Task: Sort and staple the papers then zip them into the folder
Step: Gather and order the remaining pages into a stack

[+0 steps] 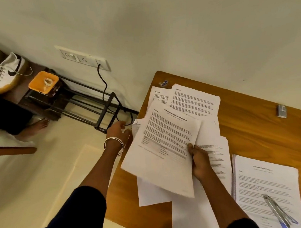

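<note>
wood desk, sheets scattered at its left edge. right hand pinches a page; left hand loose, apart. stapler near right. risk: overhanging sheets slide off.
</note>
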`<state>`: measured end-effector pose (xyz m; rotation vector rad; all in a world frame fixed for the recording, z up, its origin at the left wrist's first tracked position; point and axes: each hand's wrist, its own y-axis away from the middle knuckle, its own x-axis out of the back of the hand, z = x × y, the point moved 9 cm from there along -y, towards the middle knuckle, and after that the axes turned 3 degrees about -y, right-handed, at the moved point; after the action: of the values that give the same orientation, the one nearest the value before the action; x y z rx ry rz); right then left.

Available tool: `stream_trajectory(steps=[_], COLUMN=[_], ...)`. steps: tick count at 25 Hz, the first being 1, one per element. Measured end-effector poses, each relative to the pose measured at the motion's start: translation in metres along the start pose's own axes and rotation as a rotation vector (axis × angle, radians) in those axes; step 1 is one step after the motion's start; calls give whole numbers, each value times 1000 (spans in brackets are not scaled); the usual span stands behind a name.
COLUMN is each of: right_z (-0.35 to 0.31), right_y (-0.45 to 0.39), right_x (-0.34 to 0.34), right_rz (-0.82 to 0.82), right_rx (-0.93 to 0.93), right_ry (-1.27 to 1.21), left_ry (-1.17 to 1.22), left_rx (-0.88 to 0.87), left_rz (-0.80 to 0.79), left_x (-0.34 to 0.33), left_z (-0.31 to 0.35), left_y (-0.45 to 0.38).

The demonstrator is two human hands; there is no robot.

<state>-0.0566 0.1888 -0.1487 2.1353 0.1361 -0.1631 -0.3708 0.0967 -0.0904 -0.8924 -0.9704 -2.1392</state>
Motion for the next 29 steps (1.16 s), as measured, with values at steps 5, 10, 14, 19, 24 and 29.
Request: stream_trajectory(steps=[5,10,14,19,24,29], right_z=[1,1,2,-2,-3,-1], right_y=[-2,-4,-7,-5,-4,-3], right_x=[0,2,4,3,4,4], right_rz=[-28,-32,-46,-37,-27,-24], right_rx=[-54,-63,-53,-13,-1,-1], right_ry=[-64,-39,-16,13,10,9], left_ry=[20,-203,-245,227,471,813], left_rx=[-161,-296,-211,283,452,640], left_rz=[-51,33,5,-85,-204,-332], left_x=[-24,-27,-27,-25,-31,-41], left_z=[37,39,32,3,1,8], left_y=[-23,-20,-20,-17,-8,10])
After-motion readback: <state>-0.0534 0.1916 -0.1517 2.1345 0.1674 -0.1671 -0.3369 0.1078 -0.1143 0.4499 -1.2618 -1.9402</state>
